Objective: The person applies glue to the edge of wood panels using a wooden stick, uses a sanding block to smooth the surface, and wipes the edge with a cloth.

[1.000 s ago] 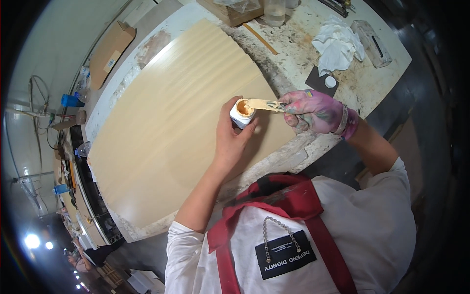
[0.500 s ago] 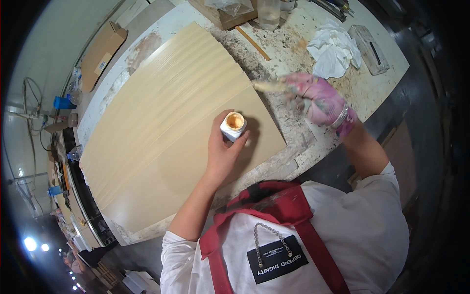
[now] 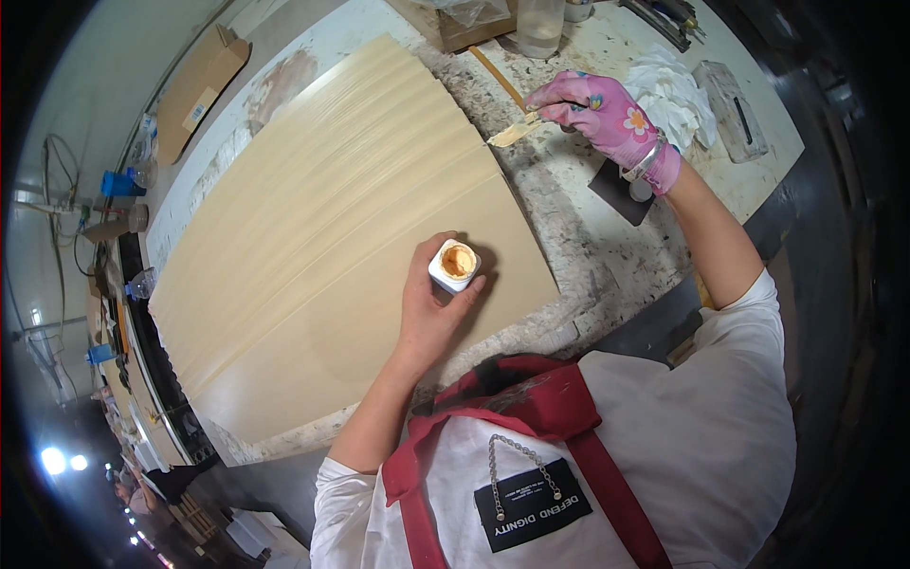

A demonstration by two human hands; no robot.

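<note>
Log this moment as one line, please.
left hand: holds open white jar | right hand: gloved, holds smeared spatula by edge of beige panel | spatula-panel contact: cannot tell

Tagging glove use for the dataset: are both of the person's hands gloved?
No, the right hand wears a pink glove, but the left hand, gripping the white jar, is bare.

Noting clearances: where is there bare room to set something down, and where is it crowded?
Broadest: the pale panel, left of the white jar in the left hand. Narrower: the stained tabletop strip between the panel's right edge and the black sheet. Crowded: beyond that sheet, by the crumpled tissue, grey block and gloved right hand.
</note>
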